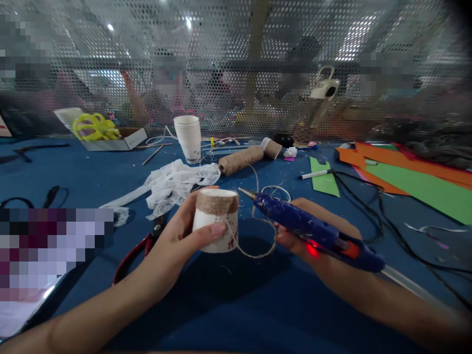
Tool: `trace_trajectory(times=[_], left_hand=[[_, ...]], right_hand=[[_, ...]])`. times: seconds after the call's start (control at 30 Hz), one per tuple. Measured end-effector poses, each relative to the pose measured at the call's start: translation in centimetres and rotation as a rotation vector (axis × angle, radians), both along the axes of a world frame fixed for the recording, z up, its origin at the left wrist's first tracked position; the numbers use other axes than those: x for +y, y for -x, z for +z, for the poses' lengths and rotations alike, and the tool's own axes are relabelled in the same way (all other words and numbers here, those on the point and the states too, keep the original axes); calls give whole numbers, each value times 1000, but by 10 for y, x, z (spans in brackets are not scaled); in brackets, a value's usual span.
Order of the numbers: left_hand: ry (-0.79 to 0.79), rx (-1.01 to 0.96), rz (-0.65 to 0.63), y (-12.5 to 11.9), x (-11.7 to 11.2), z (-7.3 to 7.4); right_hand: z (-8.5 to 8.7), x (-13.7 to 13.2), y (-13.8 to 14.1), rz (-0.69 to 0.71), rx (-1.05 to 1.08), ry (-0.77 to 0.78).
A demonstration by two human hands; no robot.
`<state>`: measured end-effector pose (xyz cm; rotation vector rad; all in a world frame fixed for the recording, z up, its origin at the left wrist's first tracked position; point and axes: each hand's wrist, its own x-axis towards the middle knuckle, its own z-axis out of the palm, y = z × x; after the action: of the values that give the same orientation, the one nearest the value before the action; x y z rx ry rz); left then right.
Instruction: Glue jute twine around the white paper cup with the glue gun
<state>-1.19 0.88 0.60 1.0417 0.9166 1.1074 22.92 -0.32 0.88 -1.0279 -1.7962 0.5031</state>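
My left hand is closed around a white paper cup, its thumb lying along the front. Brown twine is wound in a band around the cup's upper part, and a loose strand loops from the cup toward my right hand. In my right hand is a blue hot glue gun, with a clear glue stick out of its back and a red light glowing below. Its metal nozzle points at the cup's twine band, slightly apart from it. The right fingers are partly hidden behind the gun.
Behind the cup lie a twine spool, white lace and stacked paper cups. Red-handled scissors rest near my left wrist. Coloured paper, a marker and black cables are at right. A bottle stands behind.
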Motion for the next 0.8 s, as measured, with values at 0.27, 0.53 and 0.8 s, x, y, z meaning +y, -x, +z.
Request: trace_trajectory(times=[0.27,0.53,0.8], left_hand=[[80,14,-2,-3,1,6],[47,4,-21,2,-1,2],[-3,-10,-41,0,-2,1]], right_hand=[[0,0,0,-24,28,149],[0,-3,-2,150,-58,103],[-3,-4,-12,127,-164,30]])
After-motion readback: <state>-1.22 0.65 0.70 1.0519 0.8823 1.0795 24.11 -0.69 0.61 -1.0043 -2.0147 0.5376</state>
